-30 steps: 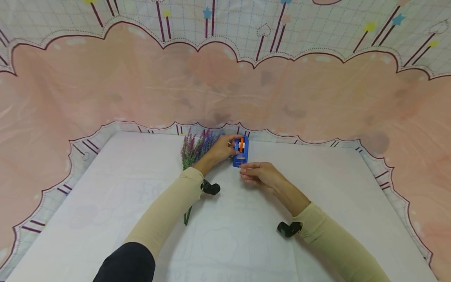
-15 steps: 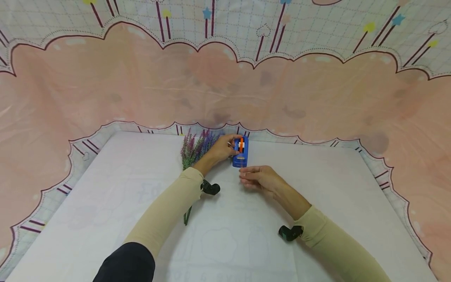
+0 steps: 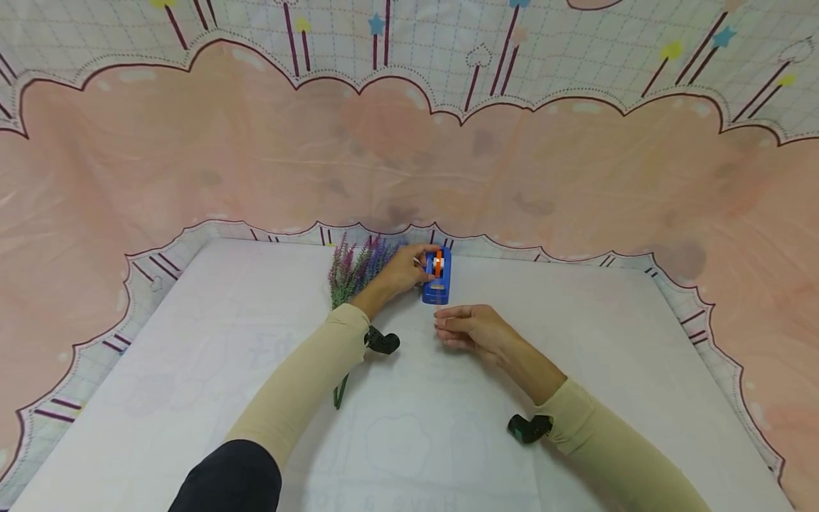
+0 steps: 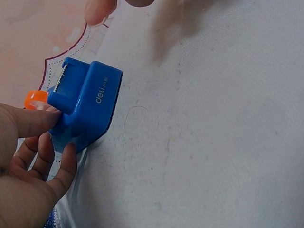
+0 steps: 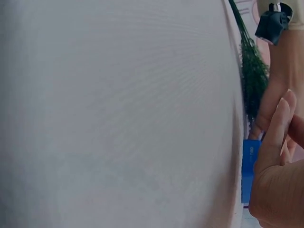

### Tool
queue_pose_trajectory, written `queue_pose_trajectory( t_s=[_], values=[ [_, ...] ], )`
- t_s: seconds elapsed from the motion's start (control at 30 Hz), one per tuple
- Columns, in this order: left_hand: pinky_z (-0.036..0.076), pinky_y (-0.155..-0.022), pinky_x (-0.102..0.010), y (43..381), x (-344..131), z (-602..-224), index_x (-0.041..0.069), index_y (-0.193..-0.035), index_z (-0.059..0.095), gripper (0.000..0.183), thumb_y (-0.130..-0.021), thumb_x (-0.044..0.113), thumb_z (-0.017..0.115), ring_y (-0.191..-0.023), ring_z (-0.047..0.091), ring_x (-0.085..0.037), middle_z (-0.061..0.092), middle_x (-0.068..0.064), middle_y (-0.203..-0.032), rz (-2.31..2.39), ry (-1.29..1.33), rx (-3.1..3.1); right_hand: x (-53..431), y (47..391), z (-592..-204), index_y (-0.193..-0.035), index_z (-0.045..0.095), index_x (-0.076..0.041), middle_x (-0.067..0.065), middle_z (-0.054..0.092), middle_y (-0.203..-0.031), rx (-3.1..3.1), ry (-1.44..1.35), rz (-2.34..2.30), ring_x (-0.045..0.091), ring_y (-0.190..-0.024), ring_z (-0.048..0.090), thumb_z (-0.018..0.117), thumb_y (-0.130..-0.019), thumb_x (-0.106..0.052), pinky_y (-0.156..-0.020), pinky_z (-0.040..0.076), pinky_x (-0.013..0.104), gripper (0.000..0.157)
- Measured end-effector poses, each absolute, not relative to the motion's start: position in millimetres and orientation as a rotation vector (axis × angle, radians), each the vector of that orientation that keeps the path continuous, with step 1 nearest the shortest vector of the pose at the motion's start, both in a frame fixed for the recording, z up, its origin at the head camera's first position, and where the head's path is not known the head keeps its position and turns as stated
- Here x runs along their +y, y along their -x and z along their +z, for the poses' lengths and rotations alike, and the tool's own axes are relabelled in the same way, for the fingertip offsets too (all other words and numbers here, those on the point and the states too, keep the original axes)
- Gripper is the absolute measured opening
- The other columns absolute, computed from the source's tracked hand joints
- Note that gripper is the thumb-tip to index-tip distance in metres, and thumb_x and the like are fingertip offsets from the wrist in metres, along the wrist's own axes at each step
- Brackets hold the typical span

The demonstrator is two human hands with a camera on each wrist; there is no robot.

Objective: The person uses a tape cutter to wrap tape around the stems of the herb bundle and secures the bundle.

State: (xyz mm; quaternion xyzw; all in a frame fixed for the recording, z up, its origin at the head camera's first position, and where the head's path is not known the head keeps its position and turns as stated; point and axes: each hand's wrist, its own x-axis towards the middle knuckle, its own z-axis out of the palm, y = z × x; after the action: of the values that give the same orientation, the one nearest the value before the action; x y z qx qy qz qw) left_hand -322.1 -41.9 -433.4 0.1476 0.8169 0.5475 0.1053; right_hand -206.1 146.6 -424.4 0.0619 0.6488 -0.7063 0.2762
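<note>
Head: on the table point(image 3: 576, 306)'s far middle, left hand point(image 3: 403, 269) grips tape dispenser point(image 3: 437, 293); right hand point(image 3: 475, 329), nearer, pinches its clear strip point(image 3: 438, 307); left wrist: looks stiff, smooth, probably light, best held by its sides; right wrist: right fingertips point(image 5: 282, 108) together.

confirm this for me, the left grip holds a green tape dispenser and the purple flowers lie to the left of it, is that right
Not quite: the tape dispenser is blue, not green, as the left wrist view shows. The left grip holds it, and the purple flowers lie to its left.
</note>
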Motion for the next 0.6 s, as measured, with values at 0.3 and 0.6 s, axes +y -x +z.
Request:
queue_pose_trajectory(
  t_s=[0.3, 0.6],
  values=[
    [0.040, -0.063, -0.028, 320.8, -42.3, -432.7, 0.013, -0.145, 0.057, 0.065, -0.086, -0.009, 0.074, -0.083, 0.049, -0.020, 0.049, -0.006, -0.094, 1.605, -0.443, 2.407, 145.3, 202.3, -424.5, -0.133, 0.059, 0.010, 0.014, 0.075, -0.109, 1.763, -0.138, -1.891, 0.012, -0.080, 0.074, 0.064, -0.098, -0.001, -0.073, 0.059, 0.025, 0.037],
    [0.040, -0.063, -0.028, 320.2, -42.0, -431.8, 0.013, -0.145, 0.057, 0.064, -0.087, -0.008, 0.074, -0.083, 0.049, -0.020, 0.049, -0.006, -0.094, 1.596, -0.448, 2.418, 144.9, 198.4, -423.8, -0.134, 0.059, 0.009, 0.016, 0.074, -0.114, 1.768, -0.130, -1.856, 0.012, -0.081, 0.074, 0.064, -0.098, -0.002, -0.075, 0.059, 0.027, 0.038]
  ],
)
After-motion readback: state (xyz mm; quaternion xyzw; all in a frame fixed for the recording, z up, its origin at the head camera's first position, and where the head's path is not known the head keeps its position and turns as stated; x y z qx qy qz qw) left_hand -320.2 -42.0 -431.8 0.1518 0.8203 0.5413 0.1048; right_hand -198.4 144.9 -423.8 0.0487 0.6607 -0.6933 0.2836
